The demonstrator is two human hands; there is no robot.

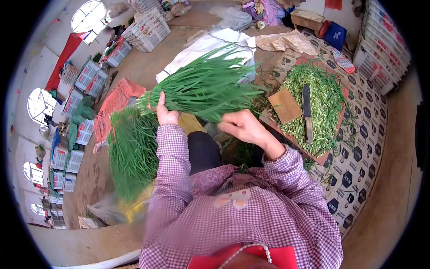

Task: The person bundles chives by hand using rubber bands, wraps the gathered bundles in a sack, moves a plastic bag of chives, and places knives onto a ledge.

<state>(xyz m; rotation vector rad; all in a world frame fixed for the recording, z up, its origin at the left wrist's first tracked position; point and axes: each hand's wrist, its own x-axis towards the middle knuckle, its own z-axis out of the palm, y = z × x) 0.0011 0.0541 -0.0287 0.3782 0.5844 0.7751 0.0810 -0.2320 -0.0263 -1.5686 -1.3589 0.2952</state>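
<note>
My left hand (167,114) is closed around the base of a large bunch of green garlic chives (208,85), thumb on top, near a reddish band. The long leaves fan out to the right. My right hand (244,127) is at the lower edge of the leaves, its fingers pinched together; whatever sits between them is too small to make out. Below and left of my left hand stands a thick pile of bundled chives (132,154). To the right, a knife (307,105) and a wooden block (285,106) lie on a heap of chopped pale-green stem pieces (324,98).
A white sack (192,51) covers a crate ahead. Orange mesh bags (117,105) lie at the left. Rows of white crates (89,76) line the left wall, and tall crate stacks (380,49) stand at the right. Patterned sheeting (354,179) lies under the chopping board.
</note>
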